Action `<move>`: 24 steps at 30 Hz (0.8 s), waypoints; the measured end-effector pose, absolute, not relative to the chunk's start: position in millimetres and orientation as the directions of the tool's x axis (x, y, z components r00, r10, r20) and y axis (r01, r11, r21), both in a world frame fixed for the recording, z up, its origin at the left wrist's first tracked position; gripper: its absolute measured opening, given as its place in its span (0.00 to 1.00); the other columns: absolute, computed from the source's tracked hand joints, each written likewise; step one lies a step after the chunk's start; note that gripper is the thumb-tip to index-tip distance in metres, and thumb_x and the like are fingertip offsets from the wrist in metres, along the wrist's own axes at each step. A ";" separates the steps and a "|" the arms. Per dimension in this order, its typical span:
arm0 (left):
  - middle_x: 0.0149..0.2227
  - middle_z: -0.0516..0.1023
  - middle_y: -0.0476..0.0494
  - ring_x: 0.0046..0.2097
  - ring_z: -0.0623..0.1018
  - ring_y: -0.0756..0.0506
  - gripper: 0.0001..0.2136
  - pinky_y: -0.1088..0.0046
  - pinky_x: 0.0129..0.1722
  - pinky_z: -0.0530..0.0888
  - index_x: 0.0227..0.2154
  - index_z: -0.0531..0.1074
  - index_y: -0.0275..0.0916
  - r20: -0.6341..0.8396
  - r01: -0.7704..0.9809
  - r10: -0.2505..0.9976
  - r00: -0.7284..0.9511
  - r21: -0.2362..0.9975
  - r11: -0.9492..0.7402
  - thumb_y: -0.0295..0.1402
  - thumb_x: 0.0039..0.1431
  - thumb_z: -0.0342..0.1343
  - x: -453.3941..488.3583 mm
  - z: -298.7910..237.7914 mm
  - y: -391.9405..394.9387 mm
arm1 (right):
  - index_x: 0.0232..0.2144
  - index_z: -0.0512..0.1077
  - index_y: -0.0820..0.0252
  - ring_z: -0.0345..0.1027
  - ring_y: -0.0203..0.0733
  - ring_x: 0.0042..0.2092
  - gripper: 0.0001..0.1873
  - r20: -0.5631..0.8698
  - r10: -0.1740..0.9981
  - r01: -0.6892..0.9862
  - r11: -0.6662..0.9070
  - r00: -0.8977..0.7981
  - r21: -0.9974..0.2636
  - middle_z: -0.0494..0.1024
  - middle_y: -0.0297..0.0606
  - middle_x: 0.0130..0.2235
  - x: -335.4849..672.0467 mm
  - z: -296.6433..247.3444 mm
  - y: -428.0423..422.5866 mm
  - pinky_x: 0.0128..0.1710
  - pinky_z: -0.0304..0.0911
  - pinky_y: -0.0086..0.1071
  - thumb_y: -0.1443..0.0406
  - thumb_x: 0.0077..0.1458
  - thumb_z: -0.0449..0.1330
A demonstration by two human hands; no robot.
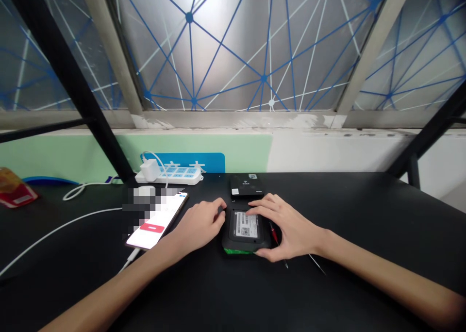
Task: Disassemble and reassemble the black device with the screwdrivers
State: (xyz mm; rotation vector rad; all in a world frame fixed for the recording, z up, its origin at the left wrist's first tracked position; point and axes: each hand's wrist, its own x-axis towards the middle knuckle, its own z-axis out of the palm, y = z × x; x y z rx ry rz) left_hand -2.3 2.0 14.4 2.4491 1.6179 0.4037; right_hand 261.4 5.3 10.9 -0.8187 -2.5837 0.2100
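Note:
A black electronic box (233,237) with a white printed label lies on the black table in front of me, and a strip of green circuit board shows along its near edge. My right hand (291,225) grips its right side, thumb at the near corner and fingers over the top. Just left of the box, my left hand (204,223) is closed in a pinch; a small dark bit shows at its fingertips, too small to name. Partly behind my right hand lies a red-handled screwdriver (274,234). A thin metal shaft (317,264) pokes out below the wrist.
Behind the box sits a flat black case (246,185). A lit phone (160,220) with a white cable (61,227) lies by my left forearm. A white power strip (185,174) with a charger (150,170) stands against the wall. At far left is a red packet (16,189).

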 end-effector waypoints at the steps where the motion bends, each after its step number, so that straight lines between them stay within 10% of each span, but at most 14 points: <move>1: 0.30 0.77 0.46 0.33 0.78 0.41 0.13 0.69 0.31 0.67 0.45 0.70 0.44 0.129 0.871 0.919 0.374 0.292 -0.395 0.37 0.66 0.43 -2.6 13.4 2.4 | 0.54 0.69 0.57 0.63 0.56 0.52 0.38 0.344 0.583 0.521 0.812 -0.736 -0.262 0.71 0.49 0.56 261.0 11.6 4.6 0.55 0.56 0.52 0.48 0.42 0.67; 24: 0.32 0.76 0.45 0.35 0.77 0.41 0.12 0.69 0.30 0.65 0.44 0.68 0.44 0.048 0.898 0.931 0.362 0.248 -0.363 0.37 0.66 0.41 -0.1 16.1 2.7 | 0.62 0.62 0.66 0.62 0.60 0.57 0.48 0.060 0.561 0.539 0.817 -0.826 -0.205 0.66 0.57 0.60 242.9 47.1 8.2 0.54 0.62 0.48 0.53 0.42 0.67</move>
